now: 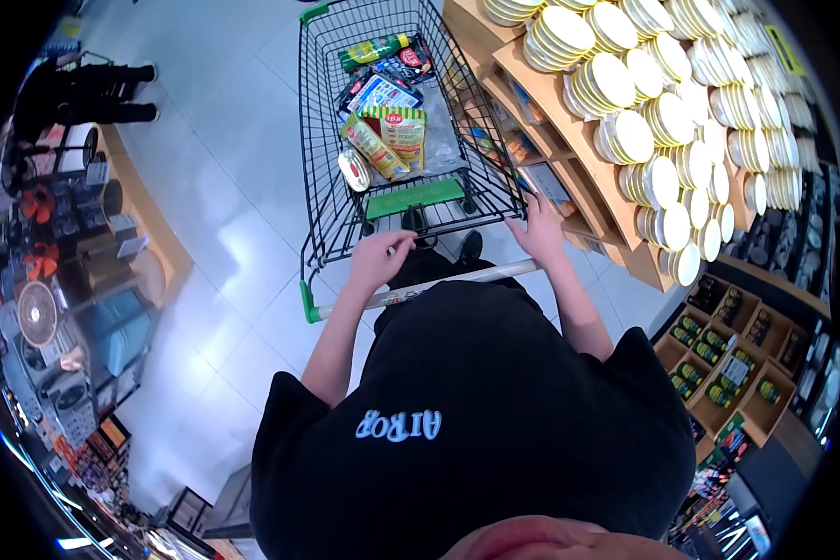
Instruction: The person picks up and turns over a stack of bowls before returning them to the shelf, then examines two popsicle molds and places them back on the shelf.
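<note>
A wire shopping cart (313, 121) with green corners stands in front of me. My left hand (381, 257) hovers over the near left part of the cart, above its handle (476, 276), fingers loosely curled; nothing shows in it. My right hand (538, 231) is at the cart's near right corner, fingers apart, the tips close to the wire rim. Inside the cart lie a green and yellow tube-shaped pack (373, 51), a blue and white pack (383, 94), a yellow and red packet (402, 133), a long yellow pack (375, 147) and a white oval item (354, 171).
Stacks of round white items with yellow edges (602, 84) fill a wooden display (569, 140) on the right. Farther down are wooden bins of jars (719, 355). On the left a curved counter (173, 252) holds fans and appliances. A person in dark clothes (93, 93) is at the upper left.
</note>
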Demonstrator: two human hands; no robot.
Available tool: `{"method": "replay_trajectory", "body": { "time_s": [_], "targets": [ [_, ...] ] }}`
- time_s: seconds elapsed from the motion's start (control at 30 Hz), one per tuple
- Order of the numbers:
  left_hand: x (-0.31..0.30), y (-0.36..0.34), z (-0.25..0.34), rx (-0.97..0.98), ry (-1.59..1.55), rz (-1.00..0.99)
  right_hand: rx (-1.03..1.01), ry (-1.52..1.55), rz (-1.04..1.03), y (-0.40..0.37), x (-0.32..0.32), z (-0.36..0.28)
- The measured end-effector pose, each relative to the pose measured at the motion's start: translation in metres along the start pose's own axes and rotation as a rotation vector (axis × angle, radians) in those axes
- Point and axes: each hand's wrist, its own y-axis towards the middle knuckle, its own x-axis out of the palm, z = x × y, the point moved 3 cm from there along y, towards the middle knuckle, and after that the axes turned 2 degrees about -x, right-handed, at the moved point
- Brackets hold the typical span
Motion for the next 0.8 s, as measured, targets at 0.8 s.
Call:
{"method": "replay_trajectory", "body": {
  "time_s": [0.8],
  "targets": [
    [0.064,0.072,-0.204,-0.312,0.362,-0.385,0.129,-0.055,0.073,-0.014,-0.016,0.001]
  ]
}}
